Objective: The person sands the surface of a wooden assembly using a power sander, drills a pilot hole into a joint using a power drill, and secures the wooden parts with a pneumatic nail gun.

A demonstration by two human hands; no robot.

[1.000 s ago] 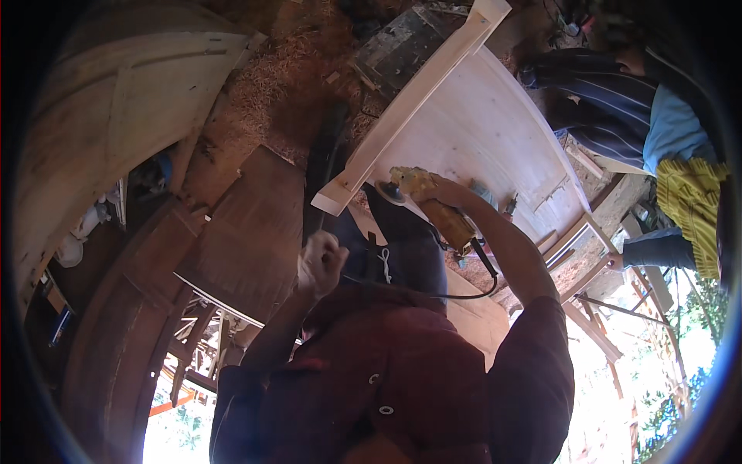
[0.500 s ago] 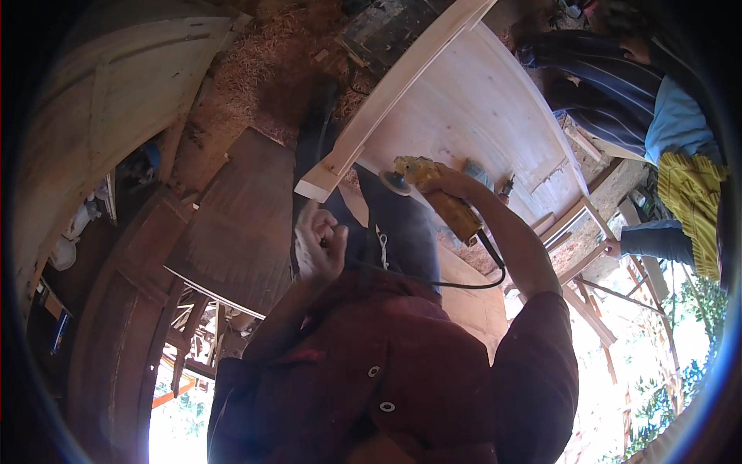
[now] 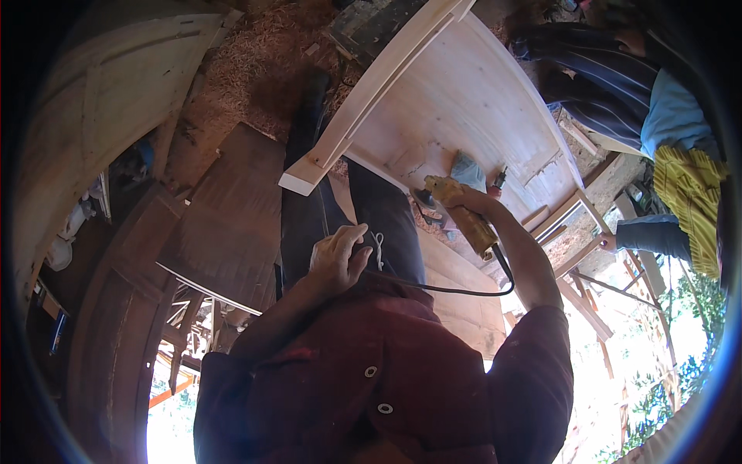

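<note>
My right hand (image 3: 473,203) is wrapped round a yellow angle grinder (image 3: 473,230), just off the near edge of a pale wooden panel (image 3: 479,100). The grinder's round disc, at its head, is partly hidden. From its rear end a dark power cord (image 3: 456,291) loops back across my front to my left hand (image 3: 338,259). The fingers of that hand are curled, and the cord seems to pass between them and the thumb. Along the panel's left side runs a thick pale rail (image 3: 363,100), its squared end beyond my left hand.
A dark wooden board (image 3: 224,201) stands at the left, beside a large curved panel (image 3: 131,85). Wood shavings (image 3: 255,69) cover the floor. A blue-grey cloth (image 3: 466,168) and a small tool (image 3: 501,178) lie on the pale panel. Another person's sleeve (image 3: 657,236) shows at right.
The grinder has moved right and slightly nearer, away from the rail's end. My left hand has dropped toward my body and shifted right, away from the rail.
</note>
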